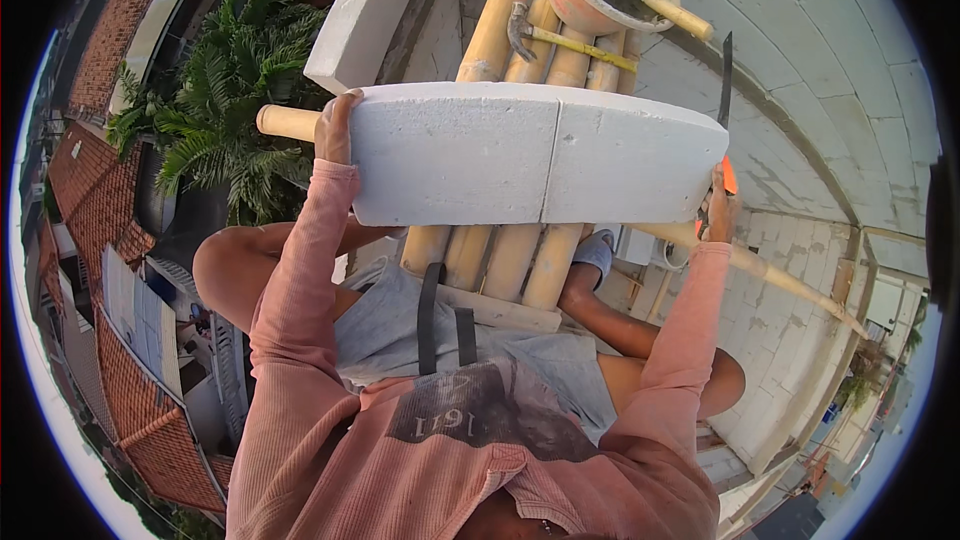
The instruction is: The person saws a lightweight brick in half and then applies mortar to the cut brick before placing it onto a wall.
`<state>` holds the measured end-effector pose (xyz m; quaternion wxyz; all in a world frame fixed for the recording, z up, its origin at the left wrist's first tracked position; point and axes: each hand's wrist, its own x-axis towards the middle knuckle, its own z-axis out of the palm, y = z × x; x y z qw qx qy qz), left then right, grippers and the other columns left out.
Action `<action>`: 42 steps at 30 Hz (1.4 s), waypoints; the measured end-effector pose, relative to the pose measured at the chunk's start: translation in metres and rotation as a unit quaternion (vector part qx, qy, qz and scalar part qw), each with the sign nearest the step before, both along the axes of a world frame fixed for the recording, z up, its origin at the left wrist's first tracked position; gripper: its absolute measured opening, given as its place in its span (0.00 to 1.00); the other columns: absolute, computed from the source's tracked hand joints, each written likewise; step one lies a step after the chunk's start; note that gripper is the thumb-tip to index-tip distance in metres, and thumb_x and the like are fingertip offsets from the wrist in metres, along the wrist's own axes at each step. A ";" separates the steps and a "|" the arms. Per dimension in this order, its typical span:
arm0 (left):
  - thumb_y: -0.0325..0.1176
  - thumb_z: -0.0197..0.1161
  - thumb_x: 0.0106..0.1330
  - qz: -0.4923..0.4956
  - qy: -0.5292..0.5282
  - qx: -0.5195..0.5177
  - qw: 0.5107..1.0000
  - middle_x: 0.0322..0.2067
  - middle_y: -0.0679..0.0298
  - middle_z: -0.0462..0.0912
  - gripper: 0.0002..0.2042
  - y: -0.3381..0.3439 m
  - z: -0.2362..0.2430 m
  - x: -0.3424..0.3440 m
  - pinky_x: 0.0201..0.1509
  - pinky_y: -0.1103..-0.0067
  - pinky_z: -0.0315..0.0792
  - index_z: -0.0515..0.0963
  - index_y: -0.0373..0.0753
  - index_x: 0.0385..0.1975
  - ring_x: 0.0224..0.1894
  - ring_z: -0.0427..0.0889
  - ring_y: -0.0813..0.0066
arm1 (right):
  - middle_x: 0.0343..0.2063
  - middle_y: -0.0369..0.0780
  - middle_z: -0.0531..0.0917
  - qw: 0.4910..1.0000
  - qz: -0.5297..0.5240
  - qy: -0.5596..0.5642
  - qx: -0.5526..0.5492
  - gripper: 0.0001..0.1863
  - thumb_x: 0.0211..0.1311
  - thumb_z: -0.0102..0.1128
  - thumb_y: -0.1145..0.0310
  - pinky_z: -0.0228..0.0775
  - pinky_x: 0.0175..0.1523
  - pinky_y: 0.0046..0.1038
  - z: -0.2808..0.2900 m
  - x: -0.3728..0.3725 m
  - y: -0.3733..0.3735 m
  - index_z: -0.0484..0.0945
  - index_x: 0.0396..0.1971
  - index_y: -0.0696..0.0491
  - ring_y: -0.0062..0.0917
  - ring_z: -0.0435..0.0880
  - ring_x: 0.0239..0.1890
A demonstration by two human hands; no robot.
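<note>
The fingers of the left hand [337, 130] are bent around the left end of a white block [450, 158], parted by about its thickness, with the thumb side up by its top corner. The fingers of the right hand [718, 208] are curled closed around the orange handle of a saw [727, 80], right against the block's other end; how much of the block they also grip, I cannot tell. The saw's dark blade stands up beyond those fingers, past the block's corner. The block spans the space between both sets of fingers, its broad face toward the wearer, and a thin dark line crosses that face from top edge to bottom edge, a little nearer the right fingers. Under it, between the fingers, lie several bamboo poles [495, 262]; whether the block rests on them is hidden. Beyond the block, ahead of the fingers, a hammer [585, 47] with a yellow handle lies across the poles, and farther on, toward the right fingers' side, sits a worn reddish bucket [580, 2] with a wooden-handled trowel [680, 15] leaning over its rim. Just ahead of the left fingers is the end of a pale wall [365, 25], and off to their left, well apart, a leafy palm [235, 90].
</note>
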<state>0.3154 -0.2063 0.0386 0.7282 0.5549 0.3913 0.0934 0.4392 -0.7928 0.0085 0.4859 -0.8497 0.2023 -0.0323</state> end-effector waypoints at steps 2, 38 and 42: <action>0.52 0.60 0.61 -0.035 -0.128 0.168 0.977 0.38 0.61 0.81 0.28 0.012 -0.001 0.002 0.45 0.78 0.71 0.79 0.31 0.48 0.36 0.77 0.73 | 0.36 0.34 0.83 0.964 -0.074 -0.052 0.251 0.21 0.70 0.64 0.61 0.70 0.41 0.25 0.009 -0.013 0.013 0.78 0.56 0.56 0.18 0.77 0.34; 0.79 0.60 0.48 -0.490 0.002 0.728 0.480 0.55 0.60 0.75 0.51 -0.079 0.105 0.056 0.65 0.64 0.64 0.63 0.53 0.70 0.61 0.73 0.62 | 0.26 0.33 0.77 0.974 -0.044 -0.182 0.125 0.27 0.70 0.59 0.63 0.65 0.30 0.19 0.171 -0.289 0.180 0.71 0.61 0.66 0.13 0.70 0.20; 0.80 0.60 0.48 -0.491 0.019 0.728 0.478 0.50 0.61 0.77 0.51 -0.085 0.107 0.052 0.63 0.65 0.64 0.65 0.54 0.70 0.57 0.75 0.65 | 0.31 0.35 0.80 0.978 0.115 -0.145 0.092 0.27 0.69 0.62 0.68 0.70 0.36 0.20 0.157 -0.294 0.225 0.70 0.63 0.64 0.15 0.74 0.26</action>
